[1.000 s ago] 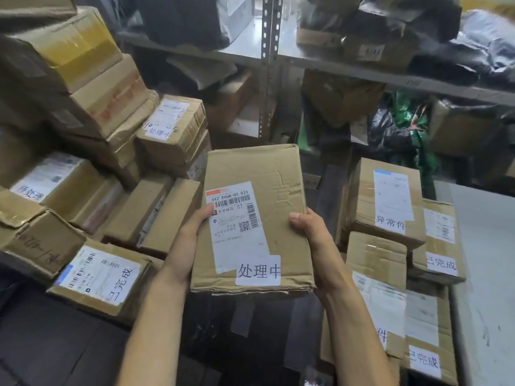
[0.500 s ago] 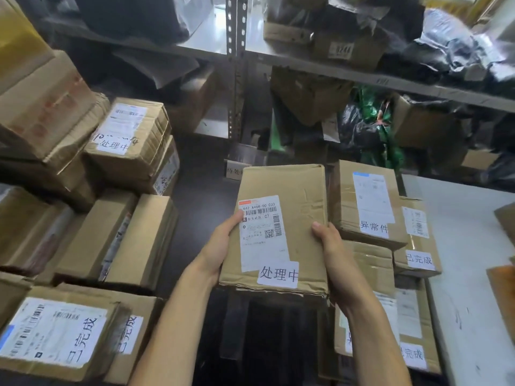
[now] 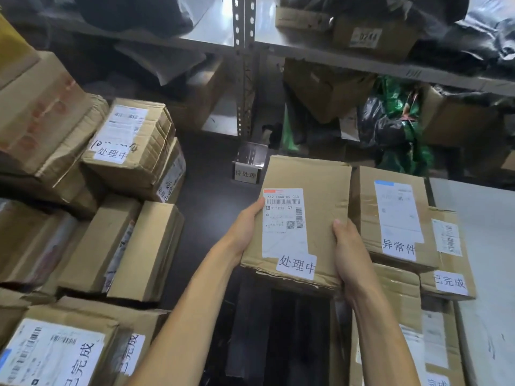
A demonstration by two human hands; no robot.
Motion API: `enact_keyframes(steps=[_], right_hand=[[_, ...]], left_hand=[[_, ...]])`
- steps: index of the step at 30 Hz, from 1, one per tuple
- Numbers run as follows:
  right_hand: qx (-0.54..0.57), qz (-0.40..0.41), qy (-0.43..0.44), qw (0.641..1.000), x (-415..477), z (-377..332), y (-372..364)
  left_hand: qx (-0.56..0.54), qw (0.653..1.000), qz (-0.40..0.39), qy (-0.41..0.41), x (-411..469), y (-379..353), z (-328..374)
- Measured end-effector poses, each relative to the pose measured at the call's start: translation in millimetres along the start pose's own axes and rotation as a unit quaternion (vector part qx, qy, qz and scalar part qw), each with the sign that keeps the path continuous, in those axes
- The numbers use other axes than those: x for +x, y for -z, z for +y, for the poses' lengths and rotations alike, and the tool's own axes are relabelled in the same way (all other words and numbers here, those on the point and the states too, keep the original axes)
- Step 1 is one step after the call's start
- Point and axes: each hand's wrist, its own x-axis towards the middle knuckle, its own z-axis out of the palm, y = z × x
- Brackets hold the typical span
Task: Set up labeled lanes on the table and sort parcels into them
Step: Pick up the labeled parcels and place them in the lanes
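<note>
flat brown parcel, white 处理中 label

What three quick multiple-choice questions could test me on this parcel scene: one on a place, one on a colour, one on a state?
1. Where is the parcel marked 异常件 relative to the held parcel?
A) to its left B) to its right C) on top of it
2. What colour is the held parcel's 处理中 sticker?
A) white B) green C) red
3. How is the held parcel?
A) torn open B) lying untouched C) closed, gripped by the left hand and right hand

Answers: 1 B, it sits just beyond the right hand; 2 A, dark writing on white paper; 3 C, a thumb curls over each side edge.
</note>
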Motion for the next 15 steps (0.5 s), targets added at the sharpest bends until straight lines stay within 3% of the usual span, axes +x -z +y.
enact_keyframes(steps=[15], right_hand=[[0.003, -0.017, -0.038, 0.999, 2, -2, -13]], left_hand=[[-0.017, 1.000, 0.011, -0.002, 13, 16, -8]])
